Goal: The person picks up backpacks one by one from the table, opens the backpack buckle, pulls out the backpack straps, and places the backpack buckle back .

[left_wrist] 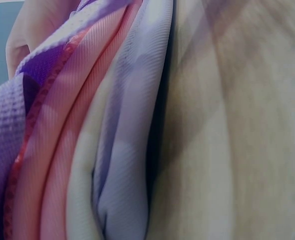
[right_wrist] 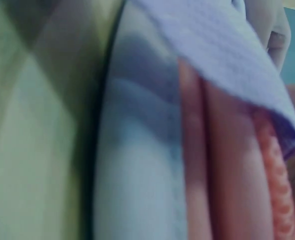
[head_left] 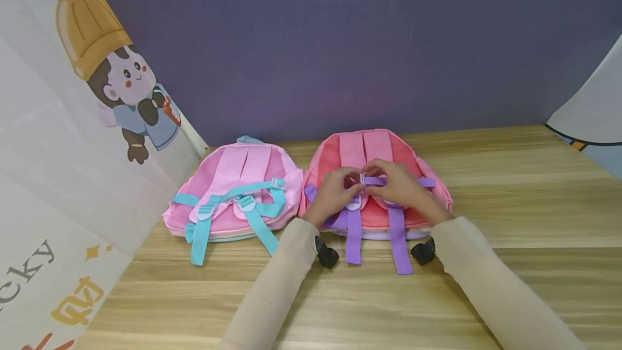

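Observation:
A coral-pink backpack (head_left: 365, 145) lies on the wooden table (head_left: 510, 220), straps facing up, in the head view. Over its middle, my left hand (head_left: 332, 190) and right hand (head_left: 398, 183) meet at a small pale buckle (head_left: 362, 178) on the purple chest strap (head_left: 375, 181). Fingertips and thumb of the left hand pinch the buckle from the left. From the right, the right hand pinches the strap close to the buckle. Two purple shoulder strap ends (head_left: 399, 242) hang onto the table. Both wrist views show mostly the backpack's layered lower edge (left_wrist: 132, 115) and purple webbing (right_wrist: 222, 55).
Left of it, touching or nearly so, lies a light pink backpack (head_left: 228, 169) with turquoise straps (head_left: 259, 227). A dark blue panel (head_left: 340, 47) stands behind the table. A printed white sheet (head_left: 58, 139) borders the left side.

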Tool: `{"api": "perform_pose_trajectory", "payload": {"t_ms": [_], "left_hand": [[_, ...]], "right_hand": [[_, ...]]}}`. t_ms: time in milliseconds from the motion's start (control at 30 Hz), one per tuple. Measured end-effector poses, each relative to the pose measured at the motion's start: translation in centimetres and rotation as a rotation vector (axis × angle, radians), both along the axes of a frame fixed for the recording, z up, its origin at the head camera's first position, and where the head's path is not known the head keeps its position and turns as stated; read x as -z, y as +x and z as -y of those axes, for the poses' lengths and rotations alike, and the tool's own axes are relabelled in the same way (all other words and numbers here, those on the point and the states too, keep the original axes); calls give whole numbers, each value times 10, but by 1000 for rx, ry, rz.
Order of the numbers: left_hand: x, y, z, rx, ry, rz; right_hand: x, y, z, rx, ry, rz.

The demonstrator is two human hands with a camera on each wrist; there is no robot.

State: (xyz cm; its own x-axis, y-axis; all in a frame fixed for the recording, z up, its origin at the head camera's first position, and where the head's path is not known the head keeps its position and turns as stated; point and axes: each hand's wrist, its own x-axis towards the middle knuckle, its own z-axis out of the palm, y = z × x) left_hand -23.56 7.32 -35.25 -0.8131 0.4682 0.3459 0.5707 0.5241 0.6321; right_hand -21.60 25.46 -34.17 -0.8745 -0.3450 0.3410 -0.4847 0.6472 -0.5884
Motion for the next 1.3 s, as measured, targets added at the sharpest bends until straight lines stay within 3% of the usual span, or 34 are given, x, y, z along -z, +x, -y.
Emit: {"api": "perform_pose_trajectory", "payload": {"t_ms": [333,700,1300], "left_hand": [[1,0,0,17,19,5],[2,-1,-1,28,54,86],[3,-1,-3,-14,22,40]], "right_hand": [[4,-2,2,21,-41,-10],[4,-3,1,1,-40,-13],[0,-1,-2,-11,-26,6]]}}
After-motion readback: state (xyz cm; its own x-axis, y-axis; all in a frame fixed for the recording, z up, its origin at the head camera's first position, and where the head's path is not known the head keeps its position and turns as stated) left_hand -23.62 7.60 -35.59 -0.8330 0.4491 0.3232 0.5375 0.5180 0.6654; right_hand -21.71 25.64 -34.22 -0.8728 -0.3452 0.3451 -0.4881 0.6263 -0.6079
